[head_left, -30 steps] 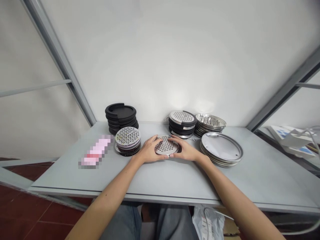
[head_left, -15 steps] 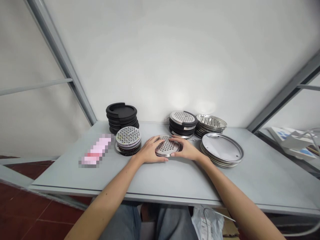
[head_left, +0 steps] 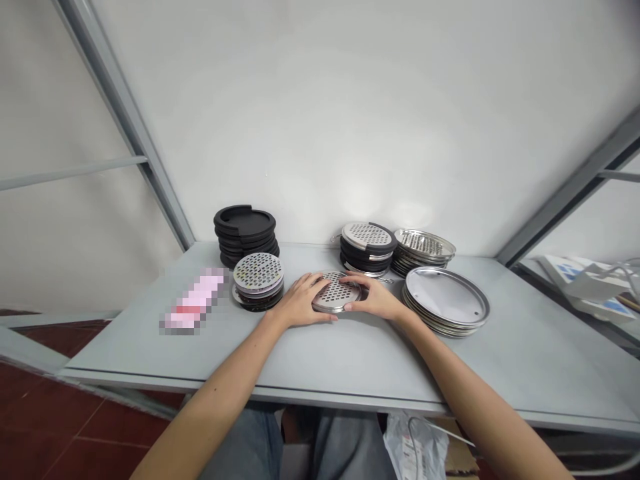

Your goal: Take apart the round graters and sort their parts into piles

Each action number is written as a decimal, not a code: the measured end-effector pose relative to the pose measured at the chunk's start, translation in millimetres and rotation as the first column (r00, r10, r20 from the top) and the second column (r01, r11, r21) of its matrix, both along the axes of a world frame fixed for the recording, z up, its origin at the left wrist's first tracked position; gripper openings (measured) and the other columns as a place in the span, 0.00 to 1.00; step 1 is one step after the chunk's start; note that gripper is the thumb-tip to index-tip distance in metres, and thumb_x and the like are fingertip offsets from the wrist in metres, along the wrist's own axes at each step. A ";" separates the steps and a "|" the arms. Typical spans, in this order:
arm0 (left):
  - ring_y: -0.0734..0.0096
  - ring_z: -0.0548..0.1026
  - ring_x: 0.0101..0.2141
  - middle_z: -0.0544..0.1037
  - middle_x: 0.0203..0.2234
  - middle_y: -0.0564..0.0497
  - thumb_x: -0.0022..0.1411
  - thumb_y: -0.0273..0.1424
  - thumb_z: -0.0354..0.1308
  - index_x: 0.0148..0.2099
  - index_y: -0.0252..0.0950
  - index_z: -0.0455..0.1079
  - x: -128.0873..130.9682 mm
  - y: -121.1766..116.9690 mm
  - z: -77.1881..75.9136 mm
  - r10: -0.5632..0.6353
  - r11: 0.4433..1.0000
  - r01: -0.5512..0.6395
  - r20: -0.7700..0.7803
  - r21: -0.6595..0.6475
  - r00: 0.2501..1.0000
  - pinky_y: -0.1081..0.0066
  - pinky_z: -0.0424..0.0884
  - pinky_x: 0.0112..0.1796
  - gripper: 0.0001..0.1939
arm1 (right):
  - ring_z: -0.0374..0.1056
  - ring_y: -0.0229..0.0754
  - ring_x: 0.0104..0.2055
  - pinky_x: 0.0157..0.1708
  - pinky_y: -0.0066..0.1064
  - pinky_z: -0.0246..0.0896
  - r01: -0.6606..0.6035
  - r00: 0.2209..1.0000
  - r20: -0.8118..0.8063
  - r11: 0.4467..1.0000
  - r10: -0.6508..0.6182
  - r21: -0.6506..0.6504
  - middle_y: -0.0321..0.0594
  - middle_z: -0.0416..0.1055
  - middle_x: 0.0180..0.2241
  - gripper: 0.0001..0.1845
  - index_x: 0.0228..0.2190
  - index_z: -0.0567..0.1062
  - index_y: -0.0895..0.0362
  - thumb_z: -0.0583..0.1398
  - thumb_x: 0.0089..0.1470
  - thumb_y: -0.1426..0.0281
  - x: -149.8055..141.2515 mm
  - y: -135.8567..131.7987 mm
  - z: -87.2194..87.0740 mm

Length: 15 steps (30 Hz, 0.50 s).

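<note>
1. Perforated disc [head_left: 330, 300] lies flat on the grey table [head_left: 370, 360], right between two hands: the left hand [head_left: 299, 301] is spread wide, fingertips over the disc's left side (whether its thumb presses the front rim, I can't tell).
2. And the right hand [head_left: 376, 297], curved into a C, has the disc's right side between fingers and thumb!
3. Count them, left to right: one pink item [head_left: 197, 299] (pixelated, no detail there), then five stacks.
4. Matte black rings on the black stack [head_left: 247, 235]; slotted, round plates topping the small stack [head_left: 259, 280].
5. Across to the black-and-silver stack [head_left: 369, 250], a slotted silver face partly ringed in black; shiny, toothed metal on the grater stack [head_left: 424, 248]; smooth, rimmed metal discs in the plain stack [head_left: 445, 300].
</note>
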State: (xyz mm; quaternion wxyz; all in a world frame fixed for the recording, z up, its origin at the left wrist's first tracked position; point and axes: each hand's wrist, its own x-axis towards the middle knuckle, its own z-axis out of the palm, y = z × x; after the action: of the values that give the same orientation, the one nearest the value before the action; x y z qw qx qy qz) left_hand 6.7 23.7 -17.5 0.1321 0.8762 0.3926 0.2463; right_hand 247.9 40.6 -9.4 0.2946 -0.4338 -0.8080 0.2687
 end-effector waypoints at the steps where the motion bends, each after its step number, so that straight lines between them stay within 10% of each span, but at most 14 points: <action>1: 0.47 0.57 0.60 0.59 0.61 0.41 0.46 0.52 0.65 0.63 0.40 0.57 0.0 -0.4 0.2 -0.001 1.000 0.001 -0.002 0.004 1.000 0.50 0.56 0.58 0.46 | 0.57 0.58 0.61 0.60 0.50 0.50 0.001 1.000 -0.007 1.000 -0.001 -0.003 0.54 0.63 0.57 0.38 0.48 0.74 0.57 0.70 0.35 0.55 0.0 0.1 -0.4; 15: 0.46 0.56 0.61 0.58 0.62 0.40 0.45 0.51 0.66 0.63 0.38 0.57 2.3 -0.1 -4.6 0.050 0.998 -0.049 0.031 -0.041 0.998 0.51 0.56 0.59 0.47 | 0.55 0.58 0.62 0.62 0.49 0.46 0.054 0.995 -0.083 0.999 -0.054 -0.004 0.55 0.59 0.60 0.40 0.49 0.73 0.59 0.70 0.34 0.56 -2.6 -2.3 -2.7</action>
State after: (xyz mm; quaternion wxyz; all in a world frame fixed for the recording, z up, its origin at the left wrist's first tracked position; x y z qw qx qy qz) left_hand 9.0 23.6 -22.2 0.1497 0.8594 0.4169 0.2554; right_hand 245.3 38.3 -12.1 0.3348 -0.4443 -0.7826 0.2793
